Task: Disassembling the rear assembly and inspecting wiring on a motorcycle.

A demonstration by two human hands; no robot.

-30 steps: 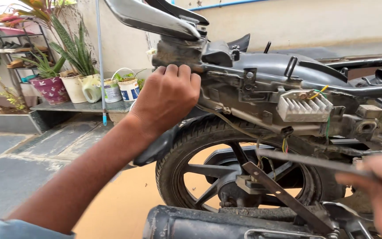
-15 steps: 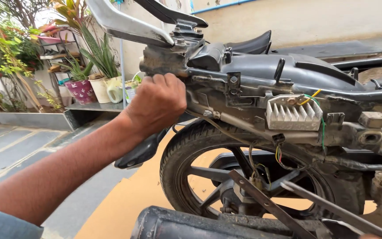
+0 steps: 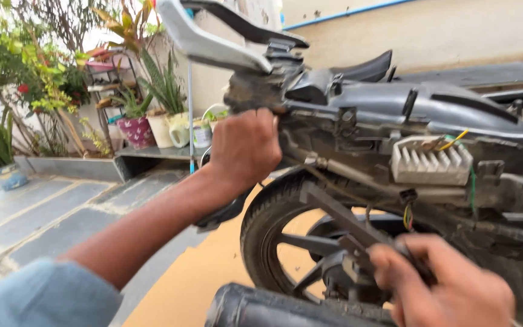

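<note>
A stripped motorcycle frame (image 3: 394, 109) fills the right half of the head view, its rear wheel (image 3: 286, 242) below. My left hand (image 3: 243, 148) is closed around the rear end of the frame, just under the grey tail grab rail (image 3: 213, 42). Low at the right, my right hand (image 3: 449, 284) grips a long dark metal bar (image 3: 340, 221) that slants up-left across the wheel. A finned silver regulator (image 3: 431, 163) with yellow and green wires sits on the frame between my hands.
A black exhaust pipe (image 3: 286, 309) lies along the bottom edge. Potted plants (image 3: 140, 124) stand on a low ledge at the left, by a metal rack. Grey paving tiles (image 3: 37, 212) spread on the left; a pale wall runs behind the bike.
My right hand has come up into view at the lower right, holding the bar against the wheel area. The view has swung so the bike sits further right. My left hand keeps its grip.
</note>
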